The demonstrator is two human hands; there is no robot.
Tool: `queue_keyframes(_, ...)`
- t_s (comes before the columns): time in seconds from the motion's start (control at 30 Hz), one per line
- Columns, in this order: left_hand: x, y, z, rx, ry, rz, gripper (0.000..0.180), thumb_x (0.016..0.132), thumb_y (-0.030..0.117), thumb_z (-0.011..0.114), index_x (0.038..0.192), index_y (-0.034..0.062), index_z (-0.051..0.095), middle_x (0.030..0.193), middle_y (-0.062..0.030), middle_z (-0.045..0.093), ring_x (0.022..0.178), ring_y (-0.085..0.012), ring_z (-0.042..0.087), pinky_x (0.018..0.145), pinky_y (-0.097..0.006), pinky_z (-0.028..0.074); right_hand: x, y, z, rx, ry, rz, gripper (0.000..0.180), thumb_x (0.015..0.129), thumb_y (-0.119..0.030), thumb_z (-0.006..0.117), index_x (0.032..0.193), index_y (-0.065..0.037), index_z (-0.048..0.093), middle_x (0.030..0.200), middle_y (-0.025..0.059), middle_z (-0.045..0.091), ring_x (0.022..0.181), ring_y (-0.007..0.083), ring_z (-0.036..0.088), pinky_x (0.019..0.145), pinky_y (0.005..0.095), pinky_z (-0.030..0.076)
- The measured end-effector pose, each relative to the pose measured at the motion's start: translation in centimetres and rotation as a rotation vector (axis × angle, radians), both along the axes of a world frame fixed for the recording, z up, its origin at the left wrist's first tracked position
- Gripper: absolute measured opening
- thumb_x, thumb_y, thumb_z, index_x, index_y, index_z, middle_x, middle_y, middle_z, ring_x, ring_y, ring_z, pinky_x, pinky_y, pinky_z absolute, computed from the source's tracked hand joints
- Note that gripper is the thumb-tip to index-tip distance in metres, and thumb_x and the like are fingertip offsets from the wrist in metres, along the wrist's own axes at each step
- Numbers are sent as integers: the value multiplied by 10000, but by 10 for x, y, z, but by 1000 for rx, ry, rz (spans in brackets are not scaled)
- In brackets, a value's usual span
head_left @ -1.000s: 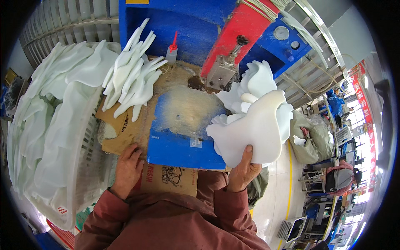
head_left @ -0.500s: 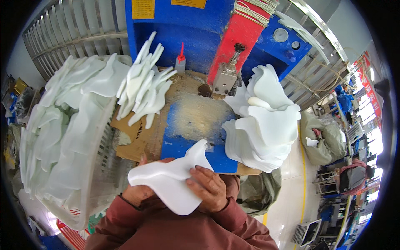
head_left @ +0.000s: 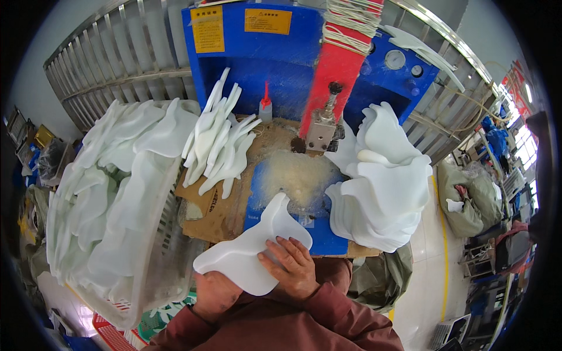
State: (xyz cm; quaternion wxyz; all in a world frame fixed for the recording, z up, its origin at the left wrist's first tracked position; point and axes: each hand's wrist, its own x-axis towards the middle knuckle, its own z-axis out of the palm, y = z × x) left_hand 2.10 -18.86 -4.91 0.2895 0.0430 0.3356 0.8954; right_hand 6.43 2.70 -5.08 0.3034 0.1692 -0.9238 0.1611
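Both hands hold a curved white foam-like piece (head_left: 243, 253) with a narrow upper end and a wide, wavy outline, in front of my body. My left hand (head_left: 215, 294) grips its lower left end, with most fingers hidden underneath. On the right side of the piece, my right hand (head_left: 291, 270) lays its fingers across the face; its thumb is hidden. Just beyond, a blue board (head_left: 331, 240) bears a patch of pale dust (head_left: 295, 178). A tall stack of similar white pieces (head_left: 383, 196) stands to the right.
A blue machine (head_left: 246, 64) with a red arm (head_left: 333, 73) and metal head (head_left: 321, 131) stands ahead. At left, a white basket (head_left: 153, 257) is heaped with white pieces. Narrow offcuts (head_left: 219, 143) lie on cardboard (head_left: 225, 219), near a red-tipped bottle (head_left: 266, 110).
The white piece has turned slightly, its face showing more. My right fingers have straightened over it, and my left fingers have gone under it. The whole view has shifted a little.
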Motion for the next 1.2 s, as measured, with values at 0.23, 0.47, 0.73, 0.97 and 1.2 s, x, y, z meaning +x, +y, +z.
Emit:
queue_keyframes(0.23, -13, 11, -6, -344, -127, 171, 440, 976, 167, 699, 1360, 20, 543, 1260, -130, 663, 1129, -276, 667, 976, -419, 557, 8, -5, 7, -41, -177, 192, 471, 855, -141, 703, 1324, -123, 668, 1480, 138, 541, 1359, 333, 542, 1143, 496, 430)
queue_keyframes(0.47, -19, -11, -13, -292, -30, 134, 475, 899, 56, 756, 1334, 9, 572, 1299, -150, 662, 1204, -295, 644, 1052, -465, 513, 20, 34, 17, -643, -202, -188, 541, 889, -104, 745, 1394, 0, 582, 1446, 192, 568, 1301, 357, 582, 1089, 453, 479)
queue_keyframes(0.73, -14, -17, -16, -409, -49, 78, 445, 854, 19, 772, 1258, -20, 588, 1241, -188, 669, 1159, -328, 660, 1020, -500, 541, 8, 38, 16, -1594, -493, 136, 681, 1001, -87, 676, 1579, -4, 326, 1432, 156, 568, 1298, 242, 556, 1109, 381, 445)
queue_keyframes(0.97, -14, -19, -24, -440, 3, 41, 492, 821, 83, 831, 1247, -16, 606, 1224, -162, 679, 1145, -300, 661, 1007, -462, 534, 4, 41, 16, -1696, -523, 235, 595, 1003, -64, 675, 1523, -46, 386, 1412, 148, 591, 1265, 213, 583, 1073, 368, 480)
queue_keyframes(1.2, -13, -22, -30, -500, 3, 14, 513, 819, 99, 827, 1268, -11, 605, 1229, -153, 680, 1153, -285, 657, 1020, -456, 523, 8, 42, 9, -1758, -506, 244, 393, 995, -92, 700, 1364, -54, 570, 1302, 155, 680, 1201, 232, 641, 1052, 395, 512)
